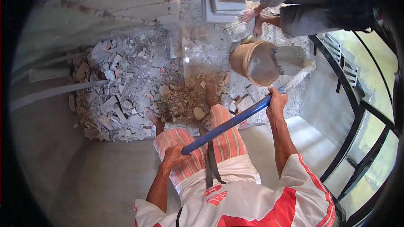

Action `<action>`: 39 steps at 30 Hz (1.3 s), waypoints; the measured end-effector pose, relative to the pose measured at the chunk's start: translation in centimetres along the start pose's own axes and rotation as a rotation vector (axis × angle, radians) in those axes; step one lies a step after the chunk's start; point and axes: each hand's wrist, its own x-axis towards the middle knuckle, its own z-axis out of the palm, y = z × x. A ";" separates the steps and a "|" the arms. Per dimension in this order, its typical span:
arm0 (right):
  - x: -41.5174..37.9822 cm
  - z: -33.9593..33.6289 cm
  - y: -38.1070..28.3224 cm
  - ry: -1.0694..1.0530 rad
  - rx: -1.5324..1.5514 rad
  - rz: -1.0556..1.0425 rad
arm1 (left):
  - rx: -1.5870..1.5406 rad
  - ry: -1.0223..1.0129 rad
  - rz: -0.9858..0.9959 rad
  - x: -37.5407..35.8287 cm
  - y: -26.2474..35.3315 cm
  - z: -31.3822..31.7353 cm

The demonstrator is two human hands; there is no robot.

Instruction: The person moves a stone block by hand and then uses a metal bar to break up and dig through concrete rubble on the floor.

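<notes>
Gripping a hoe (251, 110), left hand (174, 157) and right hand (277, 101) close around its blue handle (229, 123).
Likely stiff and head-heavy; best held with hands spread.

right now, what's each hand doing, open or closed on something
Left hand: closed, holding the blue handle at its end over the lap.
Right hand: closed, holding the same handle farther up, nearer the bucket.

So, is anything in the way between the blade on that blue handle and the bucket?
Nothing visible. The right hand grips the blue handle, and the blade overlaps the open mouth of the bucket in this view; whether they touch, I can't tell.
</notes>
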 end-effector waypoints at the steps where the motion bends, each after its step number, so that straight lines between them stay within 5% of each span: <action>1: -0.7 0.8 0.9 -0.014 -0.015 -0.004 | -0.083 -0.057 -0.029 -1.6 -0.8 -0.4; 3: -1.9 3.1 3.5 -0.086 -0.056 -0.136 | -0.148 -0.016 -0.038 -4.2 -2.9 -1.0; 5: -6.4 7.0 3.4 -0.195 -0.070 -0.053 | -0.256 -0.191 -0.223 -7.2 -5.7 -1.3; 13: -10.4 24.4 17.6 -0.494 -0.246 0.060 | -0.349 0.057 -0.388 -10.2 -14.1 2.9; 17: -10.0 34.9 24.6 -0.687 -0.339 -0.082 | -0.431 0.132 -0.430 -5.5 -18.4 3.3; 21: -8.1 45.0 32.5 -0.658 -0.217 -0.314 | -0.526 0.297 -0.367 0.7 -25.5 4.0; 24: -11.7 49.0 30.9 -0.600 -0.462 -0.301 | -0.676 0.275 -0.443 6.3 -34.4 7.5; 27: -6.3 55.2 39.5 -0.512 -0.538 -0.562 | -0.593 0.319 -0.411 10.4 -37.5 4.7; 30: -4.8 59.8 43.1 -0.485 -0.708 -0.526 | -0.757 0.310 -0.375 13.8 -41.4 4.8; 32: -7.9 59.9 42.6 -0.431 -0.764 -0.531 | -0.714 0.474 -0.301 14.5 -41.7 3.9; 34: -10.3 60.1 41.4 -0.381 -0.833 -0.518 | -0.724 0.418 -0.375 13.7 -41.3 4.5; 36: -11.1 60.3 40.3 -0.443 -0.870 -0.153 | -0.837 0.449 -0.423 12.3 -38.4 5.8; 39: -12.3 59.1 39.9 -0.708 -1.113 -0.427 | -0.995 0.180 -0.561 8.1 -30.7 4.6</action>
